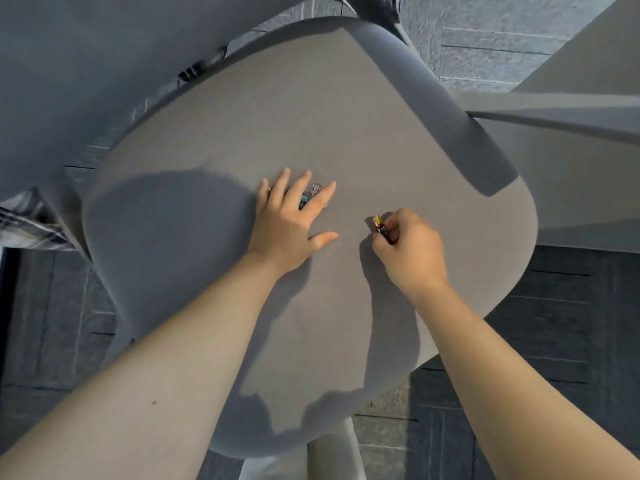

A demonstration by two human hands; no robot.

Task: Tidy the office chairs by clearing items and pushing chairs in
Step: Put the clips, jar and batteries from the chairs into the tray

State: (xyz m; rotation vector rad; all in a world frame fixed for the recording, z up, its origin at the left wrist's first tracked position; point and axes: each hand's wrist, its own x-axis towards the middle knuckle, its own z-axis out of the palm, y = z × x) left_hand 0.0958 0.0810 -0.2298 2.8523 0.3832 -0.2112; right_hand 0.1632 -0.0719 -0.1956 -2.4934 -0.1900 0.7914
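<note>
Directly below the camera, 1 grey chair seat [346, 133] is filling most of the view, its padded surface lying level above dark carpet tiles [554, 323]. A pale desk panel [571, 168] is standing at the upper right, just beside the seat's right edge. 2 bare forearms are reaching in from the bottom corners and are casting broad shadows across the cushion.

The left hand [287, 223] is lying flat on the middle of the seat, palm down, fingers spread apart and thumb pointing right. Beneath its middle and index fingers a small cluster of binder clips [311, 195] is showing, with wire loops and a blue-green patch visible in the gap; the count cannot be told.

The right hand [412, 247] is curling into a pinch, thumb and fingertips closing on 1 battery [380, 227]. The battery, gold at its exposed end and dark along the body, is sticking out up and left from the fingers, near the seat surface and a little apart from the left thumb.
</note>
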